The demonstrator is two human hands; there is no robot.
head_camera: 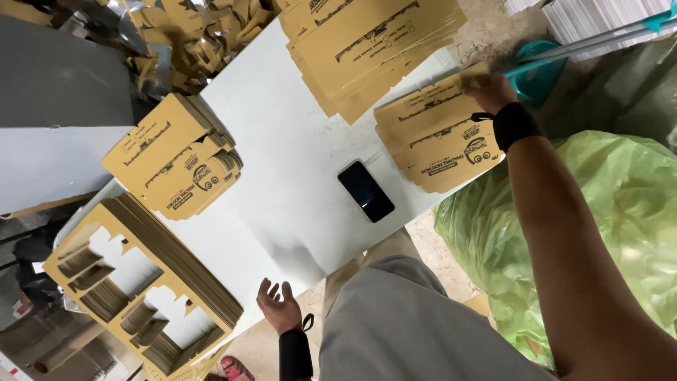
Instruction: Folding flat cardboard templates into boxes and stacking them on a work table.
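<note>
Grey-trousered legs (416, 324) fill the foreground as a person stands at a white table (296, 183). Right hand (489, 90) rests on the far edge of a stack of brown die-cut cardboard blanks (437, 141) at the table's right side — whether it grips them cannot be told. Left hand (277, 307) hangs open below the table edge, holding nothing. Between stacks lies a black phone (365, 190) — another blank stack (176, 159) sits left.

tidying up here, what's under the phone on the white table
The dark phone lies flat, straight on the bare white table, screen up, between two stacks of brown die-cut cardboard blanks. No cardboard shows around its edges; the patch of table beneath it is covered.
</note>
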